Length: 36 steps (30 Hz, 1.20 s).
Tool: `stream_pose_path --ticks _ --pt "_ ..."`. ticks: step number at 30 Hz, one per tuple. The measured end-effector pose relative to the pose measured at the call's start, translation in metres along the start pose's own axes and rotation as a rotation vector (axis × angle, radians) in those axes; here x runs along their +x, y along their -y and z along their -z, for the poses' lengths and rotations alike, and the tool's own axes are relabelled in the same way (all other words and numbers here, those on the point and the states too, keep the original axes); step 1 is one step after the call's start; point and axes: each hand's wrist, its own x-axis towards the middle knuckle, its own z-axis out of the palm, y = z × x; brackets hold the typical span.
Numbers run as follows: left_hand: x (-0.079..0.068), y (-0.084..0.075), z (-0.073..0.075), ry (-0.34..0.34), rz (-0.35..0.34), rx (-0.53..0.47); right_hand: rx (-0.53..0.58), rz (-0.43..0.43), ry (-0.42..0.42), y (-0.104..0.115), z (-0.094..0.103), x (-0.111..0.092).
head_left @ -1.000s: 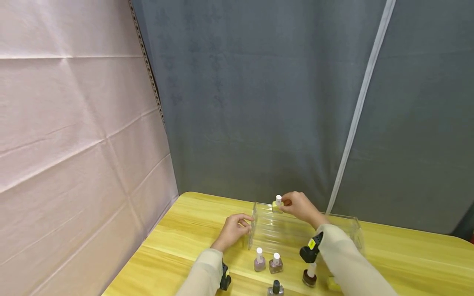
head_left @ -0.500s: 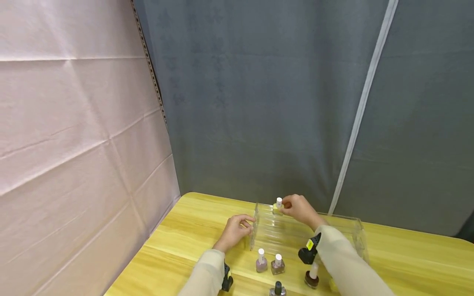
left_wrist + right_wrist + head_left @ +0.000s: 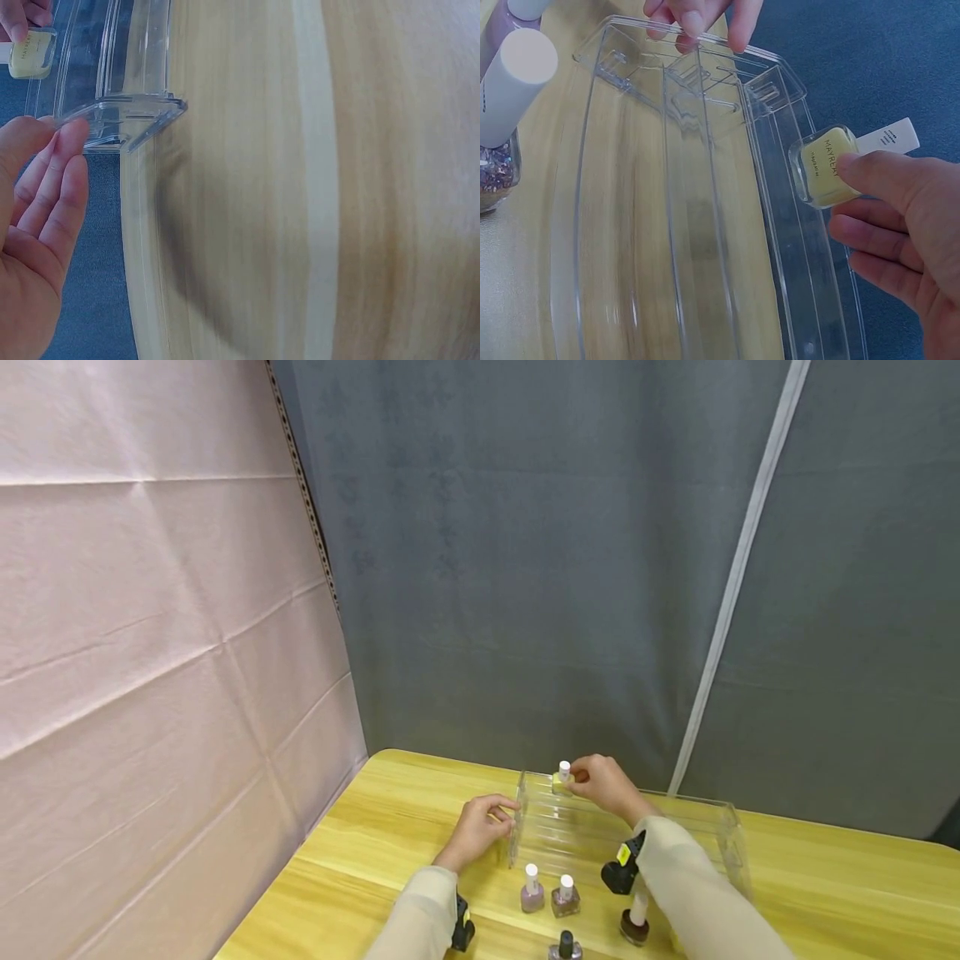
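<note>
R hand pinches yellow btl body, cap up, at clear rack rear. L hand half-curled at rack end, prob. to steady; grip unclear.

Head view: black-capped, glittery glass bottle runs off lower edge. Yellow item mostly behind right cream fabric sleeve, shape unclear. Right wrist view: smallest print on square yellow glass bottle illegible.

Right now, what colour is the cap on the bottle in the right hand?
The cap is white, clearest in the right wrist view.
</note>
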Motion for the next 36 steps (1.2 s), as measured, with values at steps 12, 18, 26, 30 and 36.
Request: stream_pose_path --ticks 12,18,26,30,36 --pt "-0.002 -0.006 -0.001 -0.003 0.016 0.007 -0.018 0.015 -0.013 -0.006 -0.009 -0.001" --pt "-0.005 -0.017 -0.001 -0.010 0.011 -0.019 -0.006 0.000 -0.014 -0.007 -0.010 -0.001" --pt "-0.004 -0.010 -0.004 -0.008 0.019 -0.004 0.015 -0.026 -0.014 -0.011 -0.011 -0.004" --pt "-0.008 -0.025 -0.004 -0.014 0.007 -0.025 0.023 -0.030 -0.023 -0.013 -0.010 -0.005" --pt "-0.005 -0.022 -0.006 -0.013 0.001 -0.026 0.038 -0.039 -0.015 -0.013 -0.007 -0.007"
